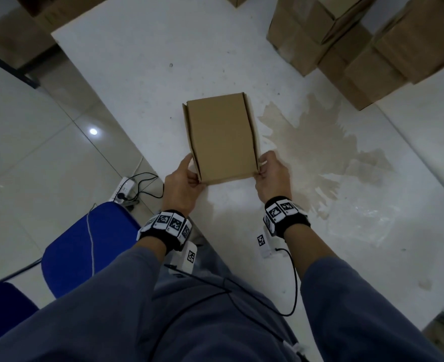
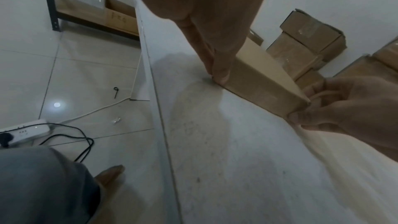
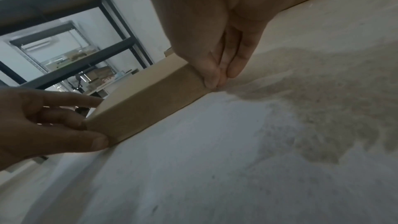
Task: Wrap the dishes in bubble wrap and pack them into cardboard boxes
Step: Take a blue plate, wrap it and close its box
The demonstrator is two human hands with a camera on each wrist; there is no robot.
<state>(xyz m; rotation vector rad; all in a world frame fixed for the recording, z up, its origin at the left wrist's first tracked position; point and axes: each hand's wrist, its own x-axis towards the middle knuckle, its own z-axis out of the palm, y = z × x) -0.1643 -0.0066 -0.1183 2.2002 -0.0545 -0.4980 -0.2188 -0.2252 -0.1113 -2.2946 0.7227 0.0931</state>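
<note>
small closed cardboard box (image 1: 222,138) flat on the white table (image 1: 142,74), long axis running straight away from the body, near short edge between both hands, side flaps standing slightly proud along both long sides

left hand (image 1: 183,182) at the near left corner, thumb on the front face and fingers (image 2: 218,67) pressed together flat against the left side, so gripping that corner; right hand (image 1: 271,176) mirrored at the near right corner, fingertips (image 3: 215,77) bunched on the right side wall, thumb tucked at the front edge

equally near, one hand per corner, box dead centre and just ahead of the wrists; probably squaring or sliding it, any push going along the long axis

no dish or bubble wrap clearly in view

beyond: brown stain (image 1: 317,150) just right of the box, stacked cardboard boxes (image 1: 359,48) far right on the table, blue chair (image 1: 85,246) and power strip (image 1: 123,190) on the floor to the left
</note>
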